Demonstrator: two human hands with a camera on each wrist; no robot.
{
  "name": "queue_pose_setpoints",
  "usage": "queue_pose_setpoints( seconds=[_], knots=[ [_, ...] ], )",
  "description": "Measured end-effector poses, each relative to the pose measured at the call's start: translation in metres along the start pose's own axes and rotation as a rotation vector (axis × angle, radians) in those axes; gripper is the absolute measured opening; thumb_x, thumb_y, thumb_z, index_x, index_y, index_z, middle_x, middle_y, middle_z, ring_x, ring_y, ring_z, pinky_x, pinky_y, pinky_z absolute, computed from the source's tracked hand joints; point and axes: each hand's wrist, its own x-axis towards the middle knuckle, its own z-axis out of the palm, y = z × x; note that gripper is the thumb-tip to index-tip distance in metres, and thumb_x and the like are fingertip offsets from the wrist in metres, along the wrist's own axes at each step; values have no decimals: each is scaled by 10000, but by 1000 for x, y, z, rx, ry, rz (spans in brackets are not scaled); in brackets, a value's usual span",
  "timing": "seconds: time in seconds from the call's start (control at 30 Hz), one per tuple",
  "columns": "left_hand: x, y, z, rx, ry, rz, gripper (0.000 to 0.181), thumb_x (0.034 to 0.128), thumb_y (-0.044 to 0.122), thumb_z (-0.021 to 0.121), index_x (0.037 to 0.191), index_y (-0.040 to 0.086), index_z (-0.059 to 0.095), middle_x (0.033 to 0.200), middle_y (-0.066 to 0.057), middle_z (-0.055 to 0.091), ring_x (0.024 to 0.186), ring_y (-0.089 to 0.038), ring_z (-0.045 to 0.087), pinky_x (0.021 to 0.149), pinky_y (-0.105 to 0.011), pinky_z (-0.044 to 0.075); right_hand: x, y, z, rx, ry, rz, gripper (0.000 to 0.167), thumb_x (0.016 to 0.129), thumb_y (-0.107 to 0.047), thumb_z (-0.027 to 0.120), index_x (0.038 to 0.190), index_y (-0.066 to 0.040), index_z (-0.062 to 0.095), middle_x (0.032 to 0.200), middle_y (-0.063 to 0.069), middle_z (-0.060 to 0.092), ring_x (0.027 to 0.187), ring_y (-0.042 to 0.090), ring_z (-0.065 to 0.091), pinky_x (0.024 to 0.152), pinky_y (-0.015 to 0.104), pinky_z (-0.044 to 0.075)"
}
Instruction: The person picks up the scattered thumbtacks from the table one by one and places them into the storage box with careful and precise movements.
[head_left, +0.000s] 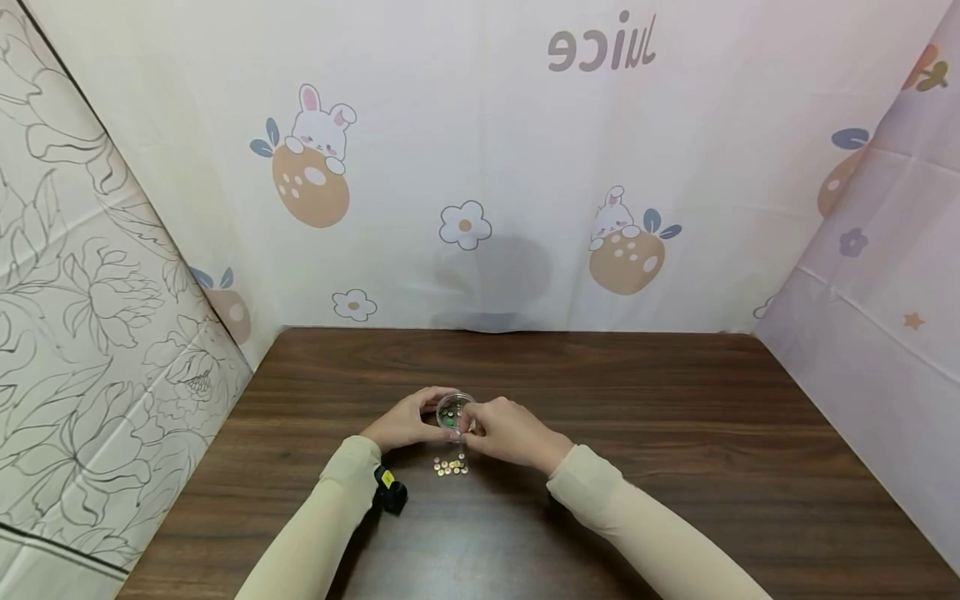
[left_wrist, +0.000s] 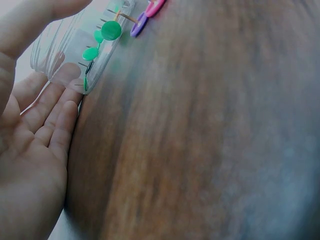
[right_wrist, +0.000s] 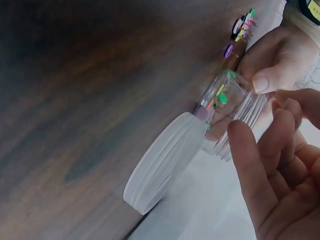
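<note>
A small clear jar [head_left: 453, 398] stands on the wooden table, held around its side by my left hand [head_left: 405, 423]. Thumb and fingers lie on opposite sides of it. Inside are several thumbtacks, among them green ones [left_wrist: 111, 30] with their pins showing. My right hand [head_left: 513, 429] is at the jar's open mouth, its fingers bent; whether a tack sits between the fingertips is hidden. More thumbtacks [head_left: 450, 468] lie in a small group just on the near side of the jar, with purple and pink heads in the left wrist view.
A round translucent lid [right_wrist: 162, 162] is on the table beside the jar in the right wrist view. A black wrist device [head_left: 390, 490] is on my left wrist. The brown table [head_left: 712, 417] meets a printed curtain [head_left: 405, 167] behind.
</note>
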Motion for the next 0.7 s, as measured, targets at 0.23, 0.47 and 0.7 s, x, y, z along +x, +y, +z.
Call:
queue_pose_setpoints(
  seconds=[0.23, 0.47, 0.7],
  knots=[
    [1, 0, 0, 11, 5, 0, 710, 861, 187, 825, 1480, 149, 480, 1409, -39, 534, 1295, -221, 510, 1066, -451, 407, -5, 1, 8, -30, -65, -105, 71, 909, -95, 720, 877, -149, 687, 679, -142, 550, 578, -31, 485, 561, 170, 438],
    [3, -3, 0, -11, -2, 23, 692, 857, 139, 823, 1465, 123, 493, 1360, -53, 580, 1256, -227, 546, 1038, -439, 430, -6, 1, 15, -11, -159, -97, 110, 872, -64, 741, 868, -149, 673, 727, -157, 555, 636, -43, 524, 598, 150, 449],
    [2, -1, 1, -16, -1, 38, 688, 848, 124, 828, 1455, 129, 505, 1352, -44, 588, 1244, -213, 557, 1031, -414, 434, -6, 1, 21, -64, -155, -109, 131, 858, -54, 748, 843, -152, 664, 749, -135, 569, 645, -42, 522, 604, 147, 445]
  ],
)
